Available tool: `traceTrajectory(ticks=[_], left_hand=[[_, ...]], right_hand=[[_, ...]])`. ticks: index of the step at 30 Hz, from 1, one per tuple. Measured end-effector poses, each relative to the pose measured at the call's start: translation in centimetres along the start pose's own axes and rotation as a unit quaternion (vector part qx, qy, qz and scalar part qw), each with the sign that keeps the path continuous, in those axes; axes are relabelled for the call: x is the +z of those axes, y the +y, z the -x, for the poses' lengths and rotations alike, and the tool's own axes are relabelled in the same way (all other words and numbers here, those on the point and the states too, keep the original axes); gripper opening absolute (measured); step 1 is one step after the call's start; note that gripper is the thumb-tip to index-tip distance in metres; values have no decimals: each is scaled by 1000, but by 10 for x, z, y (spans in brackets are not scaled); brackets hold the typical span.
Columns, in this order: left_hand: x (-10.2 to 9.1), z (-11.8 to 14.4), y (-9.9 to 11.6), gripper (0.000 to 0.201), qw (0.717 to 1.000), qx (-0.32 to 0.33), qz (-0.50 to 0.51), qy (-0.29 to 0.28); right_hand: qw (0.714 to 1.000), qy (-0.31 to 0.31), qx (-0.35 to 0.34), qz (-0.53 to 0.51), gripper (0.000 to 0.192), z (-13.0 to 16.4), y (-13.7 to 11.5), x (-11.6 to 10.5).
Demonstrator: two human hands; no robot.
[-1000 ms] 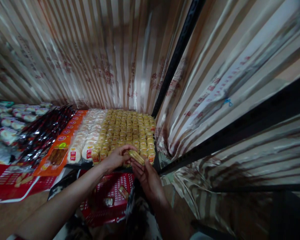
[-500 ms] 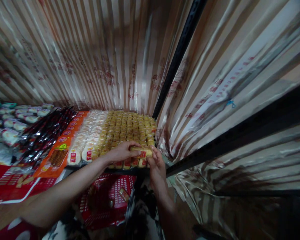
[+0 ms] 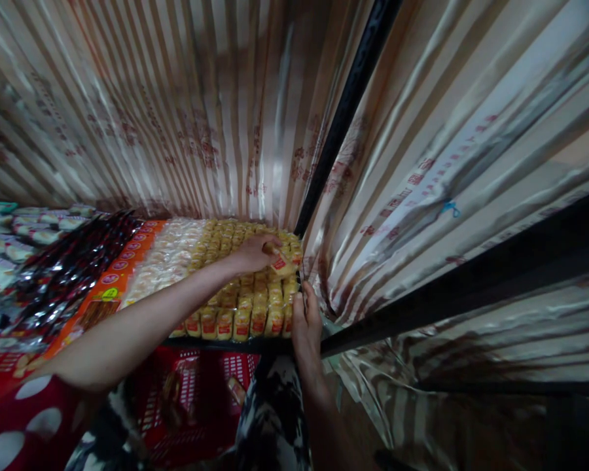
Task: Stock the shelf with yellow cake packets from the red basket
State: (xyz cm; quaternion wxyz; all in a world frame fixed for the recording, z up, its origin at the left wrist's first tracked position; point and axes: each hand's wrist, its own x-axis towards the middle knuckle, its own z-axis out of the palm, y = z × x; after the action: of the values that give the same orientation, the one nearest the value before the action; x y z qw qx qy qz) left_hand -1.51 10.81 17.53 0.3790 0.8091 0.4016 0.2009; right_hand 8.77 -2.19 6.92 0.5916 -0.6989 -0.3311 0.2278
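Observation:
My left hand (image 3: 255, 254) reaches over the far right part of the rows, its fingers closed on a small wrapped snack cake (image 3: 281, 264) with a red label. Beneath it stand tightly packed rows of yellow wrapped snack cakes (image 3: 242, 318), their red labels facing me along the front edge. My right hand (image 3: 308, 324) is at the front right corner of these rows, beside the end cakes. Its thumb and fingers are apart and hold nothing.
White wrapped cakes (image 3: 164, 258), an orange snack package (image 3: 103, 294) and dark shiny packets (image 3: 73, 248) lie to the left. Below the shelf edge is a red plastic basket (image 3: 209, 418) with a few packets. Dark metal posts (image 3: 351, 118) and striped sheeting (image 3: 235, 131) enclose the corner.
My left hand has moved from the front edge toward the back of the rows with a cake in it. My right hand has let go of the cake and moved slightly lower.

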Motion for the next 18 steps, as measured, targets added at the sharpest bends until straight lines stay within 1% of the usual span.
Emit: traceTrajectory(ticks=[2,5,8,10,14,18], left_hand=[[5,-19,6,43,999,32,-36,7],[24,-45,13,52,994,54,-91,13],[50,-66,15,45,984,76,-159,-8],[65,-78,12,40,974,108,-199,-33],[86,-94,1,35,954,158,-247,-64],[95,-98,-5,32,949,153,-264,-74]], right_hand=[[999,-16,-18,45,63,-8,5,1],[996,-44,-26,69,64,-13,11,6],[994,-58,-33,86,62,-12,16,12],[993,-56,-48,87,61,-9,19,15],[994,-57,-59,78,58,-8,23,15],[993,-53,-77,66,54,-10,26,14]])
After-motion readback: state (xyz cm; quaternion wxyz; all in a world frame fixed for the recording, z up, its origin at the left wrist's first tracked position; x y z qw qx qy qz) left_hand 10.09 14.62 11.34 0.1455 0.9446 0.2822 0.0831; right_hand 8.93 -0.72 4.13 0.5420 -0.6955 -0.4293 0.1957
